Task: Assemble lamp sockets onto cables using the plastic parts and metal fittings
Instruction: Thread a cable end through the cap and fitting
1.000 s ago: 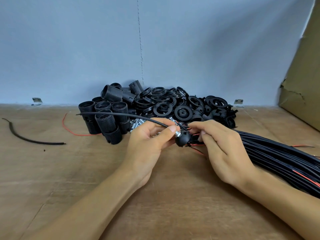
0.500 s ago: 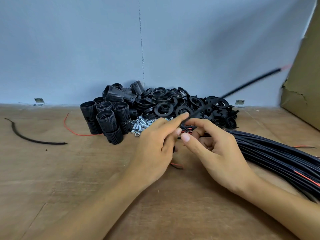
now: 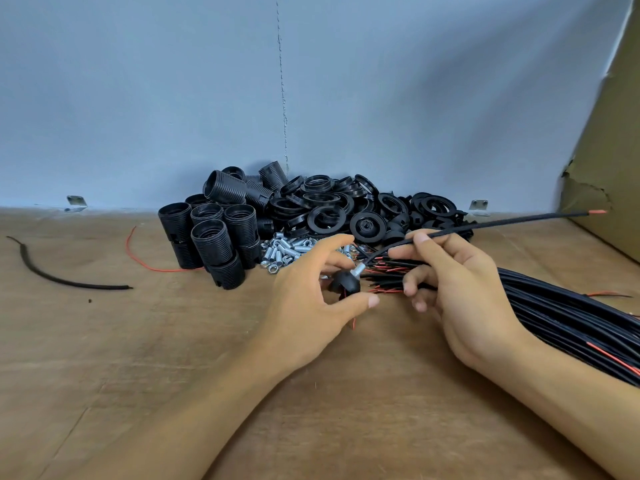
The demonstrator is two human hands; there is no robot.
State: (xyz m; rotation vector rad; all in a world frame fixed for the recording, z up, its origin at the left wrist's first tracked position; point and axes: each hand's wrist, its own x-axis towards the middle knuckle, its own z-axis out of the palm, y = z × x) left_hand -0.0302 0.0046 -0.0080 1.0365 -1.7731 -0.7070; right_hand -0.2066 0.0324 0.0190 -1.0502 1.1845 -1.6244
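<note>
My left hand (image 3: pixel 308 299) curls its thumb and fingers round a black socket cap (image 3: pixel 344 285) with a silver threaded fitting (image 3: pixel 358 270) sticking out of it. A thin black cable (image 3: pixel 491 223) leaves the fitting and runs up to the right, ending in a bare red tip. My right hand (image 3: pixel 457 292) pinches this cable between thumb and forefinger just right of the fitting. Behind the hands lie black threaded socket bodies (image 3: pixel 214 237), a heap of black rings and caps (image 3: pixel 329 209), and small metal fittings (image 3: pixel 287 251).
A thick bundle of black cables (image 3: pixel 561 317) with red ends runs off to the right under my right forearm. A loose cable scrap (image 3: pixel 52 278) and a red wire (image 3: pixel 138 259) lie at the left. A cardboard box (image 3: pixel 609 161) stands at the right against the blue wall.
The cable, which pointed left a second ago, has swung over to the right and now lies lower. My hands have drawn apart, and the cap with its fitting shows again.
</note>
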